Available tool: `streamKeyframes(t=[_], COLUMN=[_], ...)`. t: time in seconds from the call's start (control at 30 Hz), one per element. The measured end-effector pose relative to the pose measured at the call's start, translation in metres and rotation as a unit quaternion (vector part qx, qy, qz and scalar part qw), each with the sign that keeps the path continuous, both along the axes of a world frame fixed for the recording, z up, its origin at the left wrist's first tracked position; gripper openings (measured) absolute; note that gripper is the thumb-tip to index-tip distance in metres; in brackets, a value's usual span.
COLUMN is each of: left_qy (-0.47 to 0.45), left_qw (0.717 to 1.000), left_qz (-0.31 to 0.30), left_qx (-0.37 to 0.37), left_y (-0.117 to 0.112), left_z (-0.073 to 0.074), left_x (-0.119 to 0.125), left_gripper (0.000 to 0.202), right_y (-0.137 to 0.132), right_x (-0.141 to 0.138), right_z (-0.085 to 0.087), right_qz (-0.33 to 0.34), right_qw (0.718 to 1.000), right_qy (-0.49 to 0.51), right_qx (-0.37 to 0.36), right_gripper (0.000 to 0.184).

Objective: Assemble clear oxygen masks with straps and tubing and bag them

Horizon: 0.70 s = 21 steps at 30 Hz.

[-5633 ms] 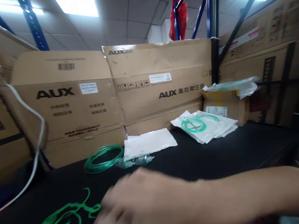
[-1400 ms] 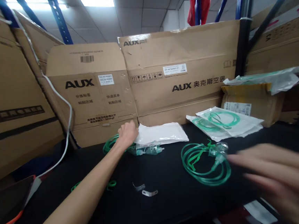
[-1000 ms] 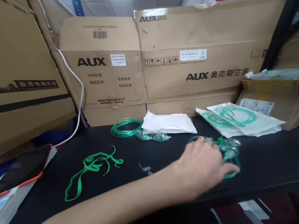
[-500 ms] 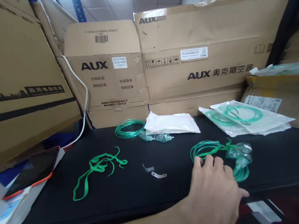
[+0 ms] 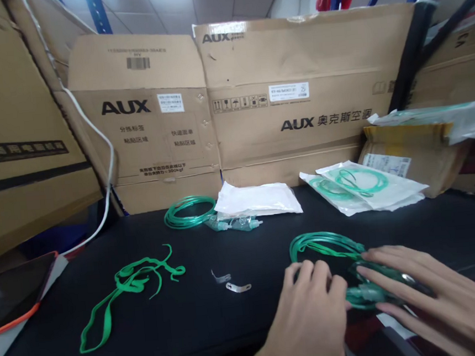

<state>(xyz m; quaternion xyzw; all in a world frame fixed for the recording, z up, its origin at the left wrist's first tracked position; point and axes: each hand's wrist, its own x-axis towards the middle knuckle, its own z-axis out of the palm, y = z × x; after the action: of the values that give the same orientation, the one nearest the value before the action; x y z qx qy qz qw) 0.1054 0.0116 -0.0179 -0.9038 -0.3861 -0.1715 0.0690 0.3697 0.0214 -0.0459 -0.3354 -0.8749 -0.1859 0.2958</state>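
A person's left grip (image 5: 311, 310) bends over coiled green tubing (image 5: 323, 237), while the right grip (image 5: 426, 289) spans an oxygen mask (image 5: 369, 293) beneath its fingers; whether either is closed cannot be told. A slotted metal bracket (image 5: 239, 288) lies to their left.

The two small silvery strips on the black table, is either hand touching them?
No, the silvery strips lie apart from both hands: the left hand and right hand are at the coiled green tubing.
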Motion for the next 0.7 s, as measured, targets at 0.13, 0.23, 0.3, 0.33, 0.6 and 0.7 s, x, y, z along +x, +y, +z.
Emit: streamKeyframes(t=[0.13, 0.23, 0.3, 0.33, 0.6, 0.7], left_qy=[-0.064, -0.073, -0.072, -0.07, -0.002, 0.027], left_qw=[0.997, 0.991, 0.982, 0.978, 0.969, 0.965], left_qz=[0.014, 0.033, 0.045, 0.044, 0.009, -0.007], left_qx=[0.045, 0.11, 0.168, 0.189, 0.246, 0.259], left_y=[0.003, 0.007, 0.009, 0.01, 0.005, 0.006], left_z=[-0.014, -0.026, -0.033, -0.035, -0.034, -0.034], left_x=[0.0, 0.017, 0.025, 0.026, -0.001, -0.004], left_gripper=[0.028, 0.042, 0.035, 0.031, 0.02, 0.021], right_y=[0.0, -0.005, -0.008, -0.01, -0.014, -0.012], right_x=[-0.019, -0.026, -0.024, -0.022, -0.01, -0.011], right_z=[0.015, 0.018, 0.017, 0.015, -0.005, -0.014], right_qz=[0.011, 0.003, -0.002, -0.003, -0.033, -0.038], right_qw=[1.0, 1.0, 0.999, 0.999, 0.995, 0.994], right_qy=[-0.007, 0.007, 0.007, 0.003, -0.078, -0.093], right_qx=[-0.006, -0.023, -0.039, -0.048, 0.046, 0.032], right_gripper=[0.044, 0.04, 0.039, 0.04, 0.053, 0.058])
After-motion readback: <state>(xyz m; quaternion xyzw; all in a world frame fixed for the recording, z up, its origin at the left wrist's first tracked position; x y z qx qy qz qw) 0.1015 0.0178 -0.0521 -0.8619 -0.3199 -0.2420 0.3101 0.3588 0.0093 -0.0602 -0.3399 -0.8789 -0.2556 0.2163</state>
